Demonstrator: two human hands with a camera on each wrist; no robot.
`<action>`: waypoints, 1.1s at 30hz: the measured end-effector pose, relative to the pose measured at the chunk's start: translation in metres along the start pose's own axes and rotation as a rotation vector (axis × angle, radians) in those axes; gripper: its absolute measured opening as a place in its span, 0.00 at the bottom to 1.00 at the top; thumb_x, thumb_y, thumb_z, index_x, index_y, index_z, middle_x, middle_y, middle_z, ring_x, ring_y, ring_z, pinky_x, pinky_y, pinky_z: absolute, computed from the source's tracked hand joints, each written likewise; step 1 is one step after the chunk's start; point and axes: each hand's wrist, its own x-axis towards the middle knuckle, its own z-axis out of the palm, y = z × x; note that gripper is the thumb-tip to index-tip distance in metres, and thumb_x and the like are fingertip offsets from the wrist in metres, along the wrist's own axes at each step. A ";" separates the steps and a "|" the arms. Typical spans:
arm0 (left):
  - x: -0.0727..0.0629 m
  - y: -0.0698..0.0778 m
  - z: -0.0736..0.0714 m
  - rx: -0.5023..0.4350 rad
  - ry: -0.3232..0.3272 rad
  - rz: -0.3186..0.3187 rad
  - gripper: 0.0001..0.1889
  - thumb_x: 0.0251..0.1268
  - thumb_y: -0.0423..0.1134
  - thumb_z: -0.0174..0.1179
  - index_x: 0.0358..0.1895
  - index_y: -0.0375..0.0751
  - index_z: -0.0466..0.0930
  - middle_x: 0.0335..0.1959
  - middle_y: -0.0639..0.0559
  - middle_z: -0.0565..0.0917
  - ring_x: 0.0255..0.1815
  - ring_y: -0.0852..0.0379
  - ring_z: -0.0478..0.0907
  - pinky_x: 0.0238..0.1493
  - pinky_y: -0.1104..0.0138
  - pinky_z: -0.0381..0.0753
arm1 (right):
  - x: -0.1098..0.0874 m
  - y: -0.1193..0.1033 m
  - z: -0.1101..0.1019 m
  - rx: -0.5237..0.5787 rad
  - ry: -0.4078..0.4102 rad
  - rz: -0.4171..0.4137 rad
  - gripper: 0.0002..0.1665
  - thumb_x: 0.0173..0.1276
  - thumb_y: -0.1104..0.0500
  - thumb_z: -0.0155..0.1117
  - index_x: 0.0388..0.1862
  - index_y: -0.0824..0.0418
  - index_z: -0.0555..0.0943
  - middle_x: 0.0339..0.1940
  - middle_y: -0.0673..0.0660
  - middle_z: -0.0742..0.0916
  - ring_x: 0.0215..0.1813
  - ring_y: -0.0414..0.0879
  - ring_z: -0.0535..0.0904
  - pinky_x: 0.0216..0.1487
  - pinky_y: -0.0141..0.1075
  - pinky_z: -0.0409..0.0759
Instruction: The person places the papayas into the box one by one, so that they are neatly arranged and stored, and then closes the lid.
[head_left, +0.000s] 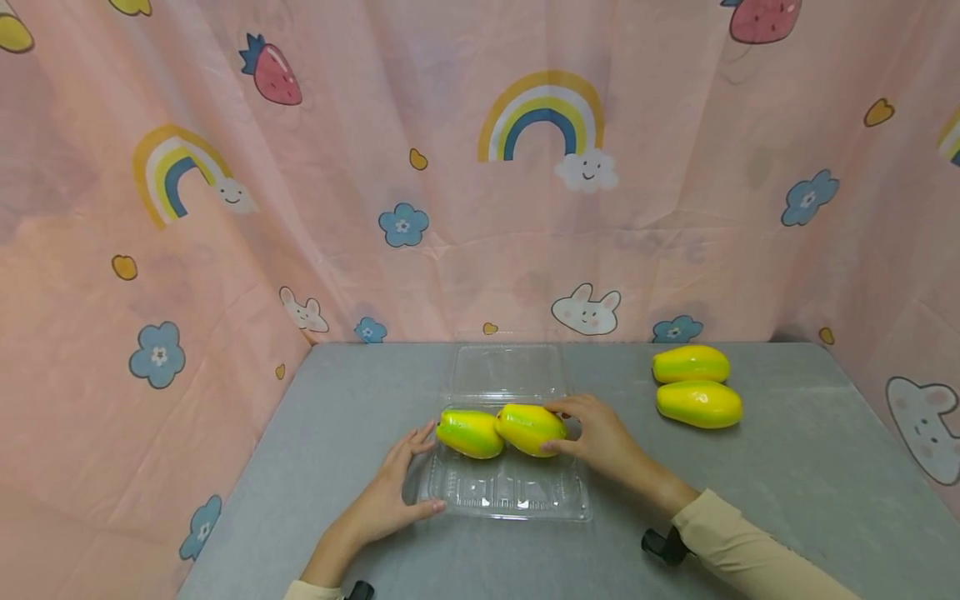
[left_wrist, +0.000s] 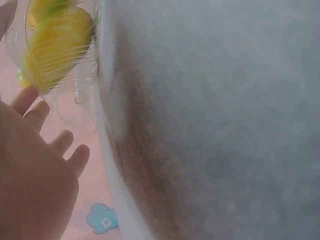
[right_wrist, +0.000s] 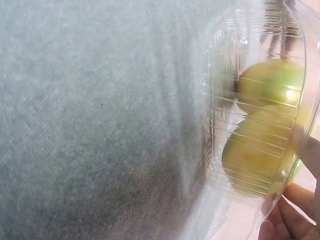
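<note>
A clear plastic clamshell box [head_left: 510,500] lies on the table with its lid [head_left: 508,371] folded back. Two yellow-green papayas sit end to end in its back half: a left papaya [head_left: 470,434] and a right papaya [head_left: 531,430]. My right hand [head_left: 603,437] grips the right papaya's outer end between thumb and fingers. At the box's left side is my left hand [head_left: 386,492], fingers spread and fingertips close to the rim and the left papaya. Through the ribbed wall in the right wrist view, the papaya [right_wrist: 257,155] shows beside my right fingers [right_wrist: 295,215].
Two more papayas lie at the back right of the grey table [head_left: 345,400], a rear papaya [head_left: 691,364] and a front papaya [head_left: 699,405]. A pink patterned curtain [head_left: 450,275] hangs behind the table and along its sides.
</note>
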 end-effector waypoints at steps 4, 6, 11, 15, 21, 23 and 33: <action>-0.001 0.000 0.000 0.000 0.004 0.015 0.46 0.48 0.62 0.73 0.72 0.63 0.59 0.82 0.66 0.46 0.84 0.44 0.41 0.72 0.30 0.54 | 0.000 0.000 0.001 -0.019 0.000 0.000 0.35 0.50 0.46 0.80 0.57 0.57 0.83 0.52 0.52 0.88 0.51 0.50 0.80 0.55 0.49 0.80; -0.001 0.000 0.000 -0.003 0.006 0.028 0.46 0.49 0.61 0.73 0.72 0.61 0.59 0.83 0.65 0.47 0.84 0.43 0.41 0.72 0.29 0.53 | 0.001 0.000 0.001 -0.028 0.000 -0.003 0.36 0.49 0.46 0.80 0.57 0.57 0.83 0.52 0.52 0.88 0.51 0.49 0.80 0.55 0.49 0.81; 0.000 0.000 0.000 -0.009 0.007 0.051 0.47 0.50 0.61 0.72 0.73 0.58 0.58 0.83 0.64 0.48 0.84 0.42 0.40 0.72 0.29 0.53 | 0.001 -0.001 0.001 -0.064 -0.011 -0.010 0.36 0.49 0.45 0.81 0.57 0.57 0.83 0.51 0.51 0.88 0.52 0.46 0.80 0.56 0.48 0.81; 0.000 0.000 -0.001 -0.003 0.005 0.047 0.48 0.50 0.61 0.72 0.74 0.60 0.57 0.83 0.63 0.48 0.84 0.41 0.40 0.72 0.30 0.53 | 0.002 0.000 0.002 -0.090 -0.022 -0.010 0.37 0.49 0.44 0.80 0.58 0.56 0.83 0.51 0.50 0.88 0.52 0.45 0.79 0.56 0.47 0.81; -0.001 0.002 -0.001 -0.003 0.001 0.037 0.48 0.49 0.61 0.72 0.74 0.63 0.56 0.83 0.63 0.47 0.84 0.41 0.40 0.72 0.30 0.53 | 0.002 -0.001 0.002 -0.098 -0.032 -0.001 0.38 0.49 0.44 0.80 0.59 0.55 0.82 0.51 0.49 0.88 0.51 0.45 0.78 0.56 0.46 0.81; -0.001 0.002 -0.001 -0.001 0.000 0.034 0.48 0.49 0.62 0.72 0.73 0.63 0.57 0.83 0.64 0.47 0.84 0.41 0.40 0.72 0.30 0.53 | 0.002 -0.001 0.002 -0.099 -0.036 0.003 0.38 0.49 0.44 0.80 0.59 0.56 0.82 0.51 0.49 0.88 0.51 0.45 0.78 0.57 0.47 0.81; 0.000 0.002 -0.002 -0.008 -0.002 0.042 0.48 0.49 0.63 0.71 0.74 0.65 0.56 0.83 0.62 0.47 0.84 0.41 0.40 0.71 0.29 0.54 | 0.002 -0.002 0.000 -0.089 -0.039 0.008 0.37 0.49 0.44 0.80 0.59 0.56 0.82 0.53 0.49 0.87 0.53 0.46 0.79 0.58 0.48 0.81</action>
